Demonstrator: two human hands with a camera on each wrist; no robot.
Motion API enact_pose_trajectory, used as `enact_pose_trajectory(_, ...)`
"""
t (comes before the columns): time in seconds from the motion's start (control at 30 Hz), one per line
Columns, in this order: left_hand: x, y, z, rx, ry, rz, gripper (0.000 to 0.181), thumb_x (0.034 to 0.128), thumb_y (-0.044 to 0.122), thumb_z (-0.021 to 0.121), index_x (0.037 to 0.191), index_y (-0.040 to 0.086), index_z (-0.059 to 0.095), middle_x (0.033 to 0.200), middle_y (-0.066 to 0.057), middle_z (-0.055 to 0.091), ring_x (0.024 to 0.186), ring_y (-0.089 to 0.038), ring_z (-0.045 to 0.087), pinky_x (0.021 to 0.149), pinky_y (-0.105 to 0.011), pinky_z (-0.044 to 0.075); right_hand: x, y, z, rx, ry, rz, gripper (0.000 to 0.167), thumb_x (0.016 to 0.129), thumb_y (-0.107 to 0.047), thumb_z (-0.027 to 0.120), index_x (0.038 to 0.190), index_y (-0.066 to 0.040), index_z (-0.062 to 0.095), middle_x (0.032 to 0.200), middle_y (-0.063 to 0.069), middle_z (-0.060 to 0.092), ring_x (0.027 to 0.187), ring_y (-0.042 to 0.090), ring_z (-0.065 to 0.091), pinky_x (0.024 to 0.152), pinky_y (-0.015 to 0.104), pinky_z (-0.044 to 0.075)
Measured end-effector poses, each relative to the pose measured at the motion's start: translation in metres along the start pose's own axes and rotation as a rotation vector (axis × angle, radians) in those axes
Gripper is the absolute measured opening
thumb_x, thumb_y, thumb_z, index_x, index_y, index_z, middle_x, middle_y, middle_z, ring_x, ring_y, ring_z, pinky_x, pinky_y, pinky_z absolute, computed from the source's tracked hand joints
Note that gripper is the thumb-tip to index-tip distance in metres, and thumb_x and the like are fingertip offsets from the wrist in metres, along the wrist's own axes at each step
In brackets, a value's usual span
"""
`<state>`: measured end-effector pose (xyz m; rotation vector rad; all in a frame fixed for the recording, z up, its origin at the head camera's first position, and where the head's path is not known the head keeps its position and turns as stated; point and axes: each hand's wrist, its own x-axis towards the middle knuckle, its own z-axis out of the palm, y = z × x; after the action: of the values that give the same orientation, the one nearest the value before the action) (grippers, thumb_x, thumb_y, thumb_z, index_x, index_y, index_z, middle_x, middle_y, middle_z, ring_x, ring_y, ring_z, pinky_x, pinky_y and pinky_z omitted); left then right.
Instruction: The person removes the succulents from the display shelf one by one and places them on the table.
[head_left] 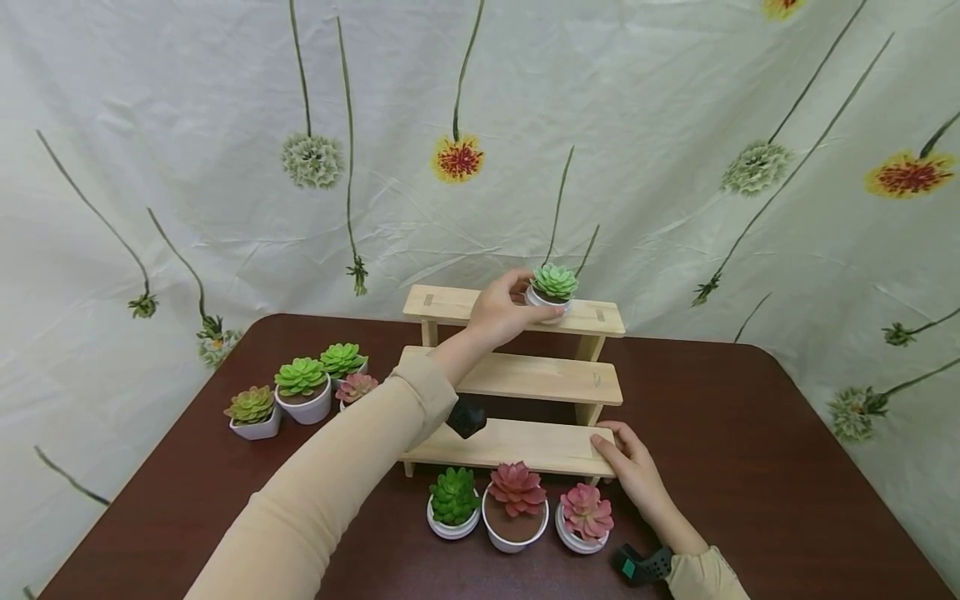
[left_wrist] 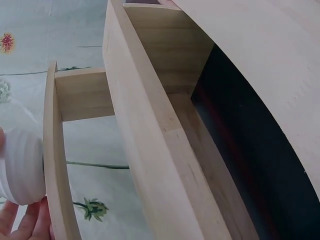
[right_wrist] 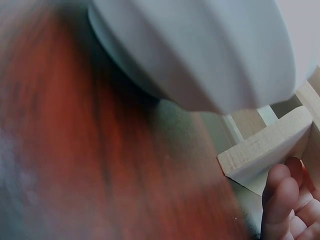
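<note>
My left hand point(head_left: 501, 310) holds a green potted succulent point(head_left: 553, 283) by its white pot at the top tier of a three-tier wooden plant stand point(head_left: 532, 377). In the left wrist view the white pot point(left_wrist: 25, 165) sits against the top board's edge, with fingertips point(left_wrist: 37, 220) beneath it. Lower down, my right hand point(head_left: 633, 467) grips the right end of the bottom board, thumb on top. The right wrist view shows curled fingers point(right_wrist: 282, 195) beside the stand's end piece point(right_wrist: 270, 145).
Before the stand are a dark green succulent point(head_left: 453, 497), a red one point(head_left: 517, 492) and a pink one point(head_left: 587, 512), all potted. Several more potted succulents point(head_left: 302, 387) stand at left on the dark table point(head_left: 750, 450). Behind hangs a flowered cloth point(head_left: 637, 125).
</note>
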<state>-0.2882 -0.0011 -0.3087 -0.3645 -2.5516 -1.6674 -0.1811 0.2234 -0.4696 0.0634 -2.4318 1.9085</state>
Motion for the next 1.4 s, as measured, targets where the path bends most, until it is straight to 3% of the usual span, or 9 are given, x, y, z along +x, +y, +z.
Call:
enact_pose_trajectory(0.33, -0.011, -0.007, -0.013, -0.023, 0.045, 0.032, 0.061, 0.0718, 0.035, 0.081, 0.124, 0.017, 0.055, 0.115, 0.000, 0.058, 0.102, -0.016, 0.056, 0.085, -0.034, 0.046, 0.002, 0.002, 0.000, -0.006, -0.002, -0.009, 0.024, 0.093, -0.019, 0.058, 0.112, -0.004, 0.056, 0.071, 0.006, 0.057, 0.052, 0.014, 0.051, 0.047, 0.026, 0.043)
enact_pose_trajectory(0.83, -0.031, -0.010, -0.042, -0.138, 0.091, 0.045, 0.058, 0.0737, 0.033, 0.080, 0.123, 0.015, 0.054, 0.112, -0.003, 0.057, 0.096, -0.017, 0.056, 0.078, -0.031, 0.048, 0.000, 0.000, -0.001, -0.001, 0.001, 0.000, 0.026, 0.093, -0.017, 0.058, 0.114, -0.002, 0.055, 0.071, 0.004, 0.057, 0.052, 0.014, 0.051, 0.048, 0.026, 0.043)
enact_pose_trajectory(1.1, -0.054, -0.009, -0.064, -0.224, 0.090, 0.036, 0.054, 0.0776, 0.026, 0.077, 0.124, 0.012, 0.053, 0.114, -0.007, 0.056, 0.099, -0.020, 0.058, 0.078, -0.032, 0.051, 0.001, -0.002, 0.001, -0.010, 0.003, -0.005, 0.027, 0.093, -0.018, 0.059, 0.114, -0.002, 0.056, 0.071, 0.004, 0.057, 0.052, 0.014, 0.051, 0.048, 0.027, 0.044)
enact_pose_trajectory(1.4, -0.085, -0.018, -0.081, -0.194, 0.117, 0.032, 0.051, 0.0780, 0.022, 0.077, 0.122, 0.012, 0.054, 0.111, -0.007, 0.057, 0.094, -0.020, 0.058, 0.073, -0.029, 0.048, 0.000, -0.001, 0.000, -0.004, 0.004, 0.011, 0.026, 0.093, -0.017, 0.058, 0.115, -0.003, 0.055, 0.072, 0.005, 0.057, 0.052, 0.015, 0.051, 0.048, 0.026, 0.044)
